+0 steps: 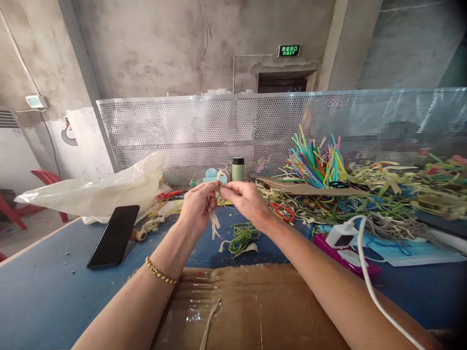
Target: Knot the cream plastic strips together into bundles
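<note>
My left hand (199, 203) and my right hand (247, 198) meet over the table, fingertips pinched close together. Between them is a thin pale strip (214, 227), which loops up above the fingers and dangles below my left hand in loose ends. Both hands are closed on it, though the exact point of grip is hidden by the fingers. Just below and to the right lies a tangled bundle of green cord (243, 238). Under my forearms is a brown cardboard sheet (251, 308) with shiny tape, and a narrow pale strip (210, 324) rests on it.
A black phone (114, 236) and a plastic bag (120, 189) are at left. Behind my hands stands a green bottle (238, 170). Colourful fuzzy stems (319, 165) and heaped cords occupy the right. A white charger (342, 235) trails a cable over my right forearm. Perforated metal panels (175, 129) border the back.
</note>
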`<state>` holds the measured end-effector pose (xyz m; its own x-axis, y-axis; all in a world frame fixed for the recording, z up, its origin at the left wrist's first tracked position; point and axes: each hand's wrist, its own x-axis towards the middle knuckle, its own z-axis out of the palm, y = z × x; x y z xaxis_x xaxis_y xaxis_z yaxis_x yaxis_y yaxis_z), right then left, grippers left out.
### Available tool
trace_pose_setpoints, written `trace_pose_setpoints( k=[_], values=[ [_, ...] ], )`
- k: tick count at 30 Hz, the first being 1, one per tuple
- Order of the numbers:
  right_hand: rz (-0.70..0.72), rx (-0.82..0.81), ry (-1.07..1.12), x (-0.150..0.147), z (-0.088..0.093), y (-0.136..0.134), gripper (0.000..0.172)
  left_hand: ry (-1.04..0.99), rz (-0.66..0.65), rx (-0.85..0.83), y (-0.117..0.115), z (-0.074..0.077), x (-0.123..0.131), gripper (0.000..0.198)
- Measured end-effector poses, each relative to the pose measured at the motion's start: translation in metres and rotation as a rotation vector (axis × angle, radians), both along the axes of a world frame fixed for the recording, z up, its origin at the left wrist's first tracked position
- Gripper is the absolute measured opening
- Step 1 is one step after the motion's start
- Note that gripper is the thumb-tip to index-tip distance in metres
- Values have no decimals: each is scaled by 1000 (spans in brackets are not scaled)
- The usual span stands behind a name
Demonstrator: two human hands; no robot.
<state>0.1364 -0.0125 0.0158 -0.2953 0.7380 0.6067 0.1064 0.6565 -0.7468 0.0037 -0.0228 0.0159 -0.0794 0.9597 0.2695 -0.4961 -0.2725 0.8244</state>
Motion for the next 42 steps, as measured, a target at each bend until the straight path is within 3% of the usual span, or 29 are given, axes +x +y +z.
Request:
trace_pose_setpoints(
  k=[5, 10, 13, 17, 20, 22, 25, 30, 34, 38, 42],
  values=[
    [-22, 12, 4, -3, -4, 1, 28, -6, 32, -10, 0, -2, 4, 14],
    [-331, 306, -412, 3, -2, -5, 21, 20, 91, -10, 0, -2, 2, 13],
    [-465, 483, -482, 6, -2, -4, 19, 36, 122, -6, 1, -1, 1, 13],
    [-457, 444, -373, 1, -6, -2, 16, 56, 140, -20, 3, -4, 4, 13],
    [-495, 397, -428, -6, -11, -4, 24, 65, 147, -32, 3, -7, 7, 14],
    [-570, 458, -535, -8, -13, -8, 29, 70, 158, -35, 3, -8, 8, 12],
    [-673, 596, -726, -8, -14, -13, 21, 83, 193, -31, 3, -10, 9, 7],
    [-699, 747, -842, -2, -10, -14, 27, 88, 185, -51, 6, -12, 8, 15],
    [-649, 683, -680, 5, -7, -5, 27, 109, 38, -91, 7, -10, 5, 11],
    [-537, 504, -436, 12, -6, 9, 19, 127, -161, -61, 4, -6, 1, 12],
    [-445, 303, -309, 15, -6, 17, 18, 216, -149, -25, 5, -7, -1, 6]
  ],
)
